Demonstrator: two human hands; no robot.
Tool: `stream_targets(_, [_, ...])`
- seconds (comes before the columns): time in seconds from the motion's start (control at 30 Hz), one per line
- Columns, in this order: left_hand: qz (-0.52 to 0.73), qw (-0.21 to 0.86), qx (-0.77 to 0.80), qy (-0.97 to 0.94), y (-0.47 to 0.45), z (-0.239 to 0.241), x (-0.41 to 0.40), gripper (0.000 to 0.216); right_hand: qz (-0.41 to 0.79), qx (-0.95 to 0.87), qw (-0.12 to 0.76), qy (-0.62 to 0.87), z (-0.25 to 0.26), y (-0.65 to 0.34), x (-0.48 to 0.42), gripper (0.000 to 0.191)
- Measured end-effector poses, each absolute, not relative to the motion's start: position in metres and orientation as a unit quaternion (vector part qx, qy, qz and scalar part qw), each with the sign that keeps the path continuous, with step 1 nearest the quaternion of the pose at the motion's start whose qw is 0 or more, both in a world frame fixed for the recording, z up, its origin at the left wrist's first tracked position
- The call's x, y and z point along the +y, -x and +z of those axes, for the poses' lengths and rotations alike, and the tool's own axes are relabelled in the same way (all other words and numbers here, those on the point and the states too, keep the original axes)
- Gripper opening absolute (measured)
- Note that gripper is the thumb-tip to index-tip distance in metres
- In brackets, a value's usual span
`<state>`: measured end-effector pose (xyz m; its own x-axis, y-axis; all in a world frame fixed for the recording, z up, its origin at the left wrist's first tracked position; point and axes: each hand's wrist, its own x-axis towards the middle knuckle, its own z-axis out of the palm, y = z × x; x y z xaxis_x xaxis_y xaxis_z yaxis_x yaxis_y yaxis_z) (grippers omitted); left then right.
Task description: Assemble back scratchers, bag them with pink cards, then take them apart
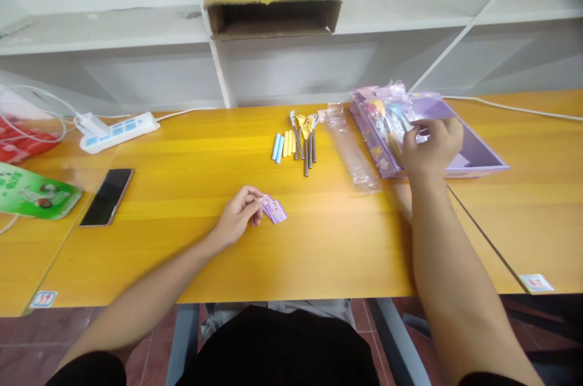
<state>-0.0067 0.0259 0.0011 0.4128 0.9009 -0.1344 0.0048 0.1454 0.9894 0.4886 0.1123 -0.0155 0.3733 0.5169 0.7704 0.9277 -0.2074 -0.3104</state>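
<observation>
A glossy yellow wooden table (191,161) is carrying everything. At its left a white power strip (118,131) is lying plugged in, with a black smartphone (107,196) face-up near it and a flat green printed packet (34,192) by the edge. On the white shelf (113,28) behind, an open brown cardboard box (273,0) is sitting on its side. In the middle of the table a row of pastel blue and yellow stick handles and brown-handled small utensils (298,140) is lying close together. Just right of them an empty clear plastic sleeve (350,143) is lying between the utensils and a flat lilac cardboard box (473,149).

The left hand (239,213) is resting on the table with its forearm stretched forward, its fingers (252,198) pinching the small purple printed cards (273,210), which are lying flat on the table well in front of the utensils. The right hand (430,146) is reaching out, palm down, over the box's near-left corner, fingers (421,126) bending onto a crinkled clear-wrapped bundle of coloured pieces (387,110) lying on the box. Whether they are gripping the wrap or only pressing on it cannot be told.

The wrap is looking shiny and creased; the box is looking thin and matte.
</observation>
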Motion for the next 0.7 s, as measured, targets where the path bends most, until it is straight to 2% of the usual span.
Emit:
stream_targets(0.17, [0.359,0.61,0.457,-0.539,0.0,-0.001,0.023,0.026,-0.166,-0.625,0.359,0.673,0.0,-0.431,0.106,0.028])
stream_targets(0.27, [0.348,0.593,0.484,-0.541,-0.003,0.001,0.026,0.024,-0.077,-0.715,0.292,0.631,0.007,-0.375,0.109,0.032])
stream_targets(0.33, [0.338,0.557,0.5,-0.571,-0.007,0.006,0.041,0.021,-0.038,-0.748,0.212,0.628,0.012,-0.339,0.116,0.034])
stream_targets(0.4, [0.329,0.474,0.509,-0.639,-0.017,0.011,0.068,0.015,-0.004,-0.742,0.153,0.653,0.017,-0.309,0.125,0.038])
stream_targets(0.53, [0.242,0.21,0.521,-0.791,-0.049,0.015,0.138,0.014,0.032,-0.698,0.1,0.709,0.019,-0.28,0.144,0.048])
stream_targets(0.6, [0.182,0.149,0.571,-0.786,-0.064,0.01,0.165,0.022,0.039,-0.685,0.083,0.723,0.016,-0.276,0.149,0.052])
stream_targets(0.7, [0.152,0.139,0.598,-0.774,-0.077,0.0,0.187,0.028,0.039,-0.689,0.068,0.72,0.011,-0.278,0.151,0.052])
